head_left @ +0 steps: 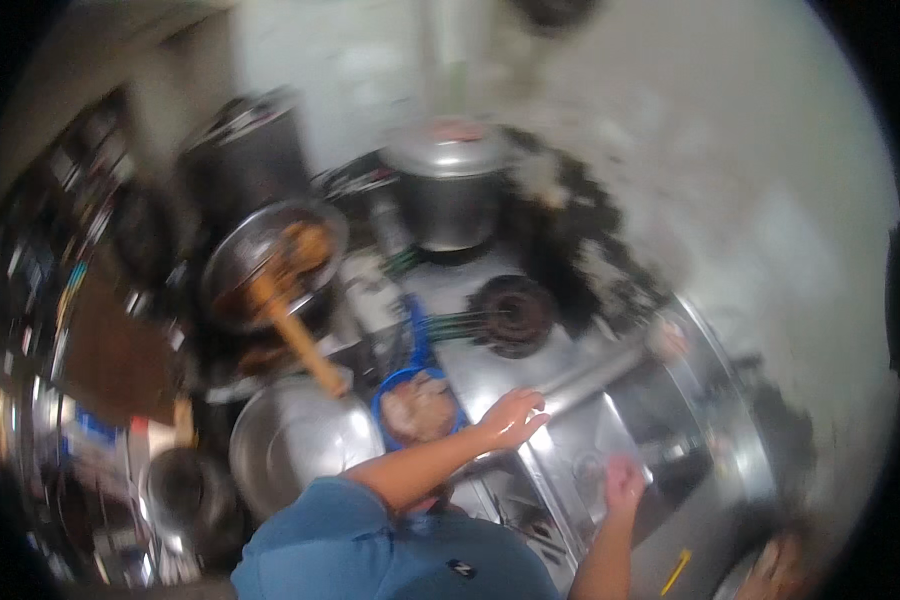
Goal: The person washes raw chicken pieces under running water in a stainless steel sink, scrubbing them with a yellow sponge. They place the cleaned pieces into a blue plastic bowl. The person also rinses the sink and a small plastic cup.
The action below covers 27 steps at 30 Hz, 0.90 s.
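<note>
My left hand (511, 421) is stretched out over the edge of a stainless steel counter, fingers apart, with no object visible in it. Lower right, my right hand (624, 480) is over the metal sink (592, 457); blur hides whether it grips anything. Just left of my left hand stands a blue-rimmed vessel with a blue handle (418, 330), holding pale pieces of food (420, 406). Beside it lies a wide empty metal bowl (300, 435). The whole picture is blurred by motion.
Behind the blue vessel stand a lidded metal pot (450, 187) and a round coil-like fixture (511, 315). At left, a metal wok (229, 274) holds brown food and a wooden-handled utensil (300, 341). A tall dark pot (251, 161) stands behind. A yellow strip (675, 571) lies lower right.
</note>
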Motion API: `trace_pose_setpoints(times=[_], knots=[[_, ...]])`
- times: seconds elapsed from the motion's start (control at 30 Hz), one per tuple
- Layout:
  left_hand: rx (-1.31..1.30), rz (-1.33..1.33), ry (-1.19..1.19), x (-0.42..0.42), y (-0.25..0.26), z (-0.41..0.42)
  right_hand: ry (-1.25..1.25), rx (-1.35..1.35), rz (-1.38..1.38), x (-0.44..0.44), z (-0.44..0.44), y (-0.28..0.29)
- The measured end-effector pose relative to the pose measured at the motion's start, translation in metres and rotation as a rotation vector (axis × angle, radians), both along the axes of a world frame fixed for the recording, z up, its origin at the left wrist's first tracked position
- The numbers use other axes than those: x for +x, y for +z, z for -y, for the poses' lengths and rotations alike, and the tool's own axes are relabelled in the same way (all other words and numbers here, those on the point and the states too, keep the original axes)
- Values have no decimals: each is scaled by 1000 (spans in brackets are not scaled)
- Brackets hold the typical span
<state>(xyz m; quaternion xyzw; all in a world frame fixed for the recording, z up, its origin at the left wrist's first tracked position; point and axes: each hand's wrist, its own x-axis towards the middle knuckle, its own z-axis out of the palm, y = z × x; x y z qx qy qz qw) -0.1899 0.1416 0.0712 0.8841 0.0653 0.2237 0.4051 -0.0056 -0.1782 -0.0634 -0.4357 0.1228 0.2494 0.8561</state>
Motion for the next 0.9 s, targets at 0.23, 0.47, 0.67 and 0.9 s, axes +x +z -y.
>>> trace_pose_setpoints(times=[0.23,0.47,0.67,0.9], knots=[[-498,-158,716,-164,-98,-99,67,7,-21,23,-12,-7],[-1692,433,580,-257,-112,-159,-58,-255,-22,16,-17,-5],[-1577,831,540,-257,-31,-201,253,-659,-111,-27,-23,20],[-1309,716,816,-257,-55,-229,487,-792,-264,-18,-34,2]])
